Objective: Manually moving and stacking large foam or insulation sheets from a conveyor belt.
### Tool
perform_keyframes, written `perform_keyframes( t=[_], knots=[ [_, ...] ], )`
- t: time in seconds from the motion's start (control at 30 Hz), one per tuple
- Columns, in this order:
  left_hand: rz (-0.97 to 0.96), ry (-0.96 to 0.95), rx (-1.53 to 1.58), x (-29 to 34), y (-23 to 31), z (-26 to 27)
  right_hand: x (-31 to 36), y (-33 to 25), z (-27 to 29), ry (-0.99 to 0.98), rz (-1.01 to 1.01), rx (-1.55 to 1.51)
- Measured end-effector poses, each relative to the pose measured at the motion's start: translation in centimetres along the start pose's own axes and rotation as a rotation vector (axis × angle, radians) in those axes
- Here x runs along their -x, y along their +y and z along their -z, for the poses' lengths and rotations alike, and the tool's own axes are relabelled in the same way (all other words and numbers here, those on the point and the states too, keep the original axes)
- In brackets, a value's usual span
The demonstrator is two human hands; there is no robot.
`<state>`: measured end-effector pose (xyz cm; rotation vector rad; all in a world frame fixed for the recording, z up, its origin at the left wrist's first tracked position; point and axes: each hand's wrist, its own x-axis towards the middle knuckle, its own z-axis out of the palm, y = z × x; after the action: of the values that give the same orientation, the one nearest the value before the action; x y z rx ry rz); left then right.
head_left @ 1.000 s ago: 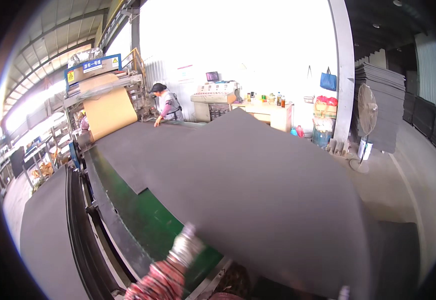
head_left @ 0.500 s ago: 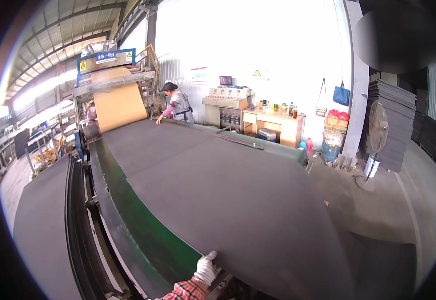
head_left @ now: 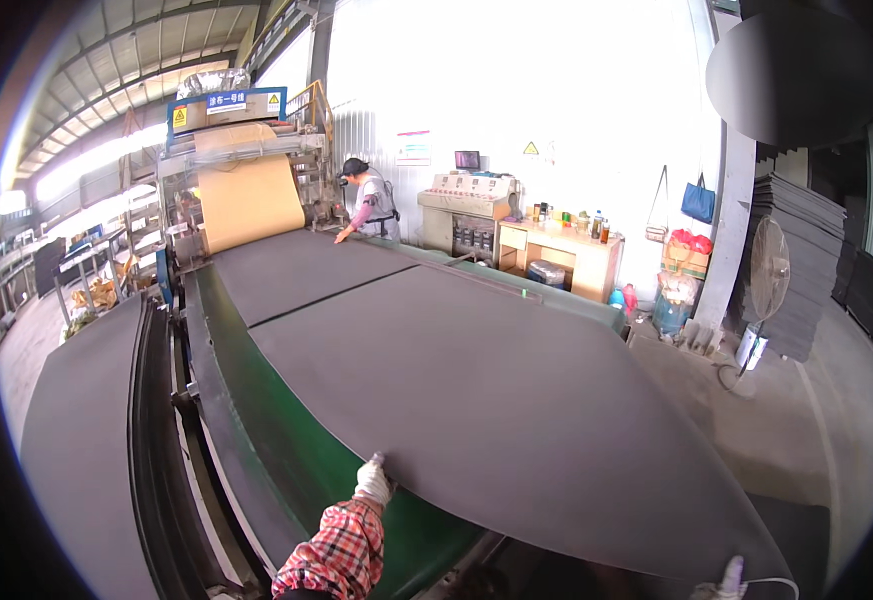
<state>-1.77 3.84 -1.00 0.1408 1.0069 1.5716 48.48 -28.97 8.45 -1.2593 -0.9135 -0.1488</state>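
Observation:
A large dark grey sheet [head_left: 497,400] lies over the green conveyor belt [head_left: 327,460], its near end hanging past the belt's end. My left hand [head_left: 375,482], in a white glove under a red checked sleeve, is closed on the sheet's left edge, thumb on top. At the lower right, my right hand [head_left: 729,580], also gloved, grips the near corner, thumb up; its lower part is cut off by the picture's edge. Beyond a dark gap lies a second grey sheet [head_left: 307,265], which a co-worker [head_left: 369,200] touches at its far edge.
A roller machine [head_left: 237,150] with a tan web [head_left: 247,200] stands at the far end. Behind the belt are a control console [head_left: 467,200] and a wooden desk [head_left: 557,250]. A fan [head_left: 767,270] and stacked grey sheets [head_left: 807,230] stand right. Another grey sheet [head_left: 87,430] lies left.
A gap has opened between the two grey sheets. My left hand has moved up and left in the picture with the near sheet's edge. My right hand has come into view at its corner.

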Motion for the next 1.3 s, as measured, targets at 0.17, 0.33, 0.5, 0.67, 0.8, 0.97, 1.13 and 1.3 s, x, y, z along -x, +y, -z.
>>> perform_keyframes(
  t=[0.17, 0.33, 0.5, 0.67, 0.8, 0.97, 1.13, 1.3],
  knots=[
    [-0.02, -0.137, 0.019, 5.2, -1.7, -2.9, 4.1, -3.0, -7.1, -0.255, 0.377, 0.423],
    [0.432, -0.549, -0.017, 26.3, -5.2, -7.8, 9.1, -2.4, -13.3, -0.589, 0.308, 0.207],
    [0.448, -0.402, -0.06, 21.8, -7.6, -4.8, 11.6, -3.7, -13.8, -1.027, -0.318, -0.174],
    [0.275, -0.125, -0.22, 14.7, -5.3, -1.0, 16.1, 0.2, -9.2, 0.16, -1.561, -1.037],
    [0.099, 0.096, -0.31, 9.9, -3.3, 0.9, 22.0, 11.8, -2.9, 0.469, -1.565, -0.972],
    [-0.443, 0.081, -0.31, 8.1, -1.5, 2.3, 16.6, 2.3, -8.5, 0.078, -1.562, -0.643],
    [-0.34, -0.566, -0.834, 21.1, -5.0, -0.4, 22.9, 12.6, -6.6, -1.214, 0.101, 0.135],
    [-0.315, -0.829, -1.637, 30.0, -12.5, 8.9, 21.4, 17.0, -6.3, -1.588, -0.52, 0.799]
  ],
)
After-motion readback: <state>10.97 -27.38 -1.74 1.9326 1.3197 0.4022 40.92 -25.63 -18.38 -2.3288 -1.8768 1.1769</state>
